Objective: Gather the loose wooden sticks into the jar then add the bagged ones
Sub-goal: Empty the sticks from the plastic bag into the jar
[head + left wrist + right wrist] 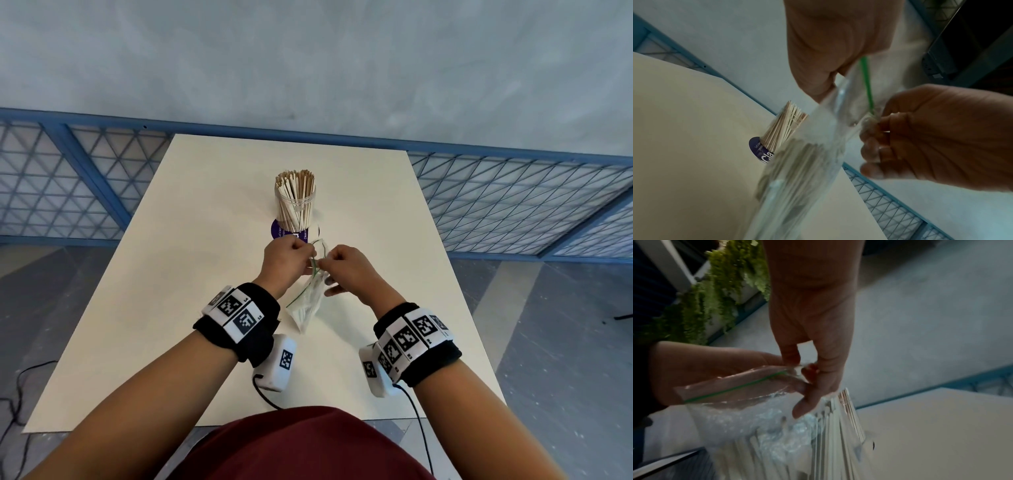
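Cream tabletop (137, 308) backed by blue mesh railing (513, 198), grey floor (308, 68).

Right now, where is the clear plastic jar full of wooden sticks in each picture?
Head view: the clear plastic jar of wooden sticks stands upright at the table's middle, beyond both hands.
Left wrist view: the jar shows left of centre, partly behind the clear zip bag with the green strip.
Right wrist view: not in it.
Shared landmark: the bag, which shows in all three views.
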### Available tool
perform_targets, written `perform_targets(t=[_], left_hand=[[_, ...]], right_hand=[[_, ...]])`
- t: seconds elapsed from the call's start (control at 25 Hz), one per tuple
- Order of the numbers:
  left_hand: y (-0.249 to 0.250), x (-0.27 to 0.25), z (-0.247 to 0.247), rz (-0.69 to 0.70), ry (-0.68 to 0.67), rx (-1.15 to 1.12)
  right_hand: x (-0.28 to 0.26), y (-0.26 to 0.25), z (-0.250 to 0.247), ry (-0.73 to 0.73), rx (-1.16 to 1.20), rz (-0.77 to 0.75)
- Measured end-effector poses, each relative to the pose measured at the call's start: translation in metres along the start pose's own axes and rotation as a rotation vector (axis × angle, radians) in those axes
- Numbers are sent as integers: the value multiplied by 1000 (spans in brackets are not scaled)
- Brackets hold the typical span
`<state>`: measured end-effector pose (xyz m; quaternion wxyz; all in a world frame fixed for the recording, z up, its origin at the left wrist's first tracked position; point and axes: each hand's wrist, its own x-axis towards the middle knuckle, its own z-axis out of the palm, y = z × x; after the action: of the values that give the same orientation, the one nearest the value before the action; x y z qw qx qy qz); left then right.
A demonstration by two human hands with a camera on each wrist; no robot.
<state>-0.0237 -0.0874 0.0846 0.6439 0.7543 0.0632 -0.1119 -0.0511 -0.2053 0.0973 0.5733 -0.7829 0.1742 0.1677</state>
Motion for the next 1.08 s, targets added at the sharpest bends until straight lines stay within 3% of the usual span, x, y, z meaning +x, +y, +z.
perform_targets(t=[0.08,0.24,0.4,0.48,0.6,0.72,0.84,1.0,1.08], left_hand=[[1,2,4,-18,9,-60],[1,3,13,-30,26,-156],[8,-1,25,-40,-26,64],[11,-2,29,-91,-118,199],[14,0,30,-123,-179,174],[15,5,35,-61,-109,163],[14,3,40,-85,-72,106],[19,-3,42,-223,-210,238],[18,-5,43,-205,-239,235]], right_hand=[[-2,-3,-2,-50,-81,87],[-2,-5,-5,-60,104,174],[4,-4,-12,95,167,101],[6,-2,-18,75,154,43],[5,4,-25,11,140,19],[4,5,-30,-37,12,71],[4,4,-36,-74,-29,81],[7,9,-38,-44,19,13],[7,14,-35,-49,35,-3]])
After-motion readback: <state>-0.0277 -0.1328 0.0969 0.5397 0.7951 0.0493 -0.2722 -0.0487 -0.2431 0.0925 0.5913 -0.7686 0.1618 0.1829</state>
